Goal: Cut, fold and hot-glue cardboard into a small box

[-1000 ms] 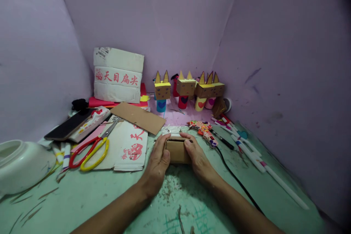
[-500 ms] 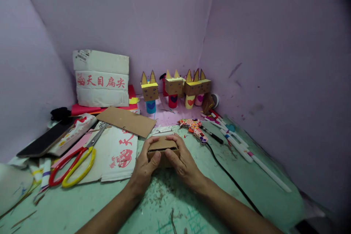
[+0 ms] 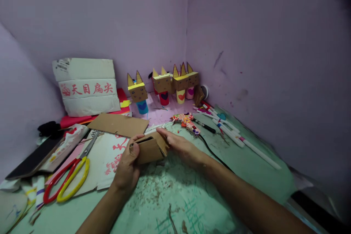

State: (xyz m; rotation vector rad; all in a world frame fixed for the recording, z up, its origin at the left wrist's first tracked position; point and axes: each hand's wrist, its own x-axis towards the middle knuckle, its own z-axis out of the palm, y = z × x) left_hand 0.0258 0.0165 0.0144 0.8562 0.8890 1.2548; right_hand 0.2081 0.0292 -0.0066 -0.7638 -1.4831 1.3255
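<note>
A small brown cardboard box (image 3: 149, 151) is tilted between my hands above the table, its right-end flaps partly loose and a dark gap along its top edge. My left hand (image 3: 130, 162) grips its left end, thumb on the front and fingers behind. At the right end, my right hand (image 3: 182, 148) presses on the flaps with its fingers extended along the back edge; its thumb is largely hidden. Just behind the box lies a flat piece of cardboard (image 3: 119, 124). A patterned glue gun (image 3: 186, 121) rests beyond my right hand.
Scissors with red and yellow handles (image 3: 72, 179) lie at left on a white printed board (image 3: 94, 175). Several cat-headed cardboard figures (image 3: 138, 93) stand at the back. Markers (image 3: 230, 135) lie to the right, near the glue gun's black cord (image 3: 214, 151). Scraps litter the green tabletop (image 3: 153, 193).
The box has turned and tilted, bringing its right-end flaps into view. My right hand has shifted from the front to the right end. The camera view has swung right.
</note>
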